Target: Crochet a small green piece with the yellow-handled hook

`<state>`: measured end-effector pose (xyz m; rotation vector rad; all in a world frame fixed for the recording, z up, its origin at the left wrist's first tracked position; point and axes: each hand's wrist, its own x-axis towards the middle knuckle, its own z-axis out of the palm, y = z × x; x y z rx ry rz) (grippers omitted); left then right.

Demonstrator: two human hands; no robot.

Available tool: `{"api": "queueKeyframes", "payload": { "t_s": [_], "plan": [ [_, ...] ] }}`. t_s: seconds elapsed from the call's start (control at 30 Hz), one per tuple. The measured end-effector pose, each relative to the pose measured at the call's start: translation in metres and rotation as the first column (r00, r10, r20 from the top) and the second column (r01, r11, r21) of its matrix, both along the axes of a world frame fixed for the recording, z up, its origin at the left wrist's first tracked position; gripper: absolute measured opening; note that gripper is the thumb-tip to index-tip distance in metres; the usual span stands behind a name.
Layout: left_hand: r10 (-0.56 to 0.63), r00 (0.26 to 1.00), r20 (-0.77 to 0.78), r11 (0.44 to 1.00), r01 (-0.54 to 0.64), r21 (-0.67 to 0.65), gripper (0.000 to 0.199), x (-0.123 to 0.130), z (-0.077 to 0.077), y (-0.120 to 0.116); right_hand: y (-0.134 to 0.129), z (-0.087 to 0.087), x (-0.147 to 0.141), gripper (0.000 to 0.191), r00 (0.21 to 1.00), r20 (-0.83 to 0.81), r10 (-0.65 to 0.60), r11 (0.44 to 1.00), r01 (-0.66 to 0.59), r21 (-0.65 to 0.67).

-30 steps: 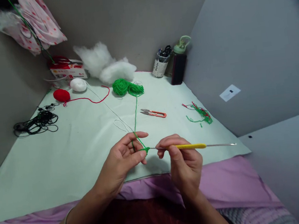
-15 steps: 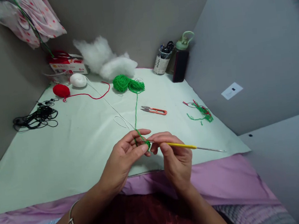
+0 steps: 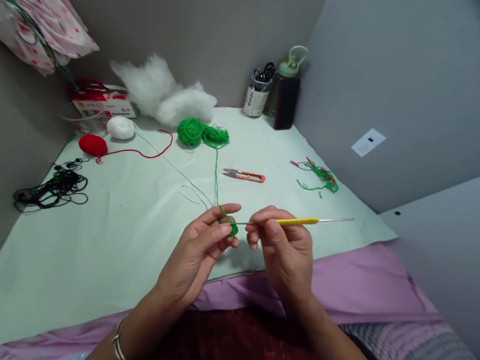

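Between the thumb and fingers of my left hand [image 3: 199,245] is a small green crochet piece [image 3: 233,229]. Green yarn runs from it over the fingers and up to the green yarn ball [image 3: 191,132]. My right hand [image 3: 284,244] is closed on the yellow handle of a crochet hook [image 3: 296,221]. The hook's thin metal tip points left and meets the green piece; its exact place in the stitches is too small to tell. Beyond my hands lie orange thread snips [image 3: 244,175].
Red yarn [image 3: 92,145], white yarn [image 3: 120,128], black cord [image 3: 56,188] and white stuffing [image 3: 186,106] lie left and at the back. Yarn scraps [image 3: 322,177] are on the right. A pen cup [image 3: 256,100], bottle [image 3: 288,69] and dark phone [image 3: 287,103] stand by the partition.
My right hand has drawn slightly right, and the hook now lies more level, with more of its metal shaft showing. The view has shifted a little.
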<state>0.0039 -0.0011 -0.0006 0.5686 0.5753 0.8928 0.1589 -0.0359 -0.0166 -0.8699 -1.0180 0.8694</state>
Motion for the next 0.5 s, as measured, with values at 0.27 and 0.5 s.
{"api": "queueKeyframes", "payload": {
  "t_s": [0.27, 0.5],
  "plan": [
    [0.034, 0.996, -0.086, 0.999, -0.031, 0.035, 0.042, 0.000, 0.004, -0.005, 0.003, -0.005, -0.004, 0.014, 0.998, -0.013, 0.064, 0.998, -0.064, -0.009],
    [-0.039, 0.999, -0.023, 0.999, 0.038, -0.035, 0.038, -0.004, 0.005, -0.002, 0.006, 0.005, 0.000, 0.017, 0.981, -0.187, 0.051, 0.992, -0.071, -0.101]
  ]
}}
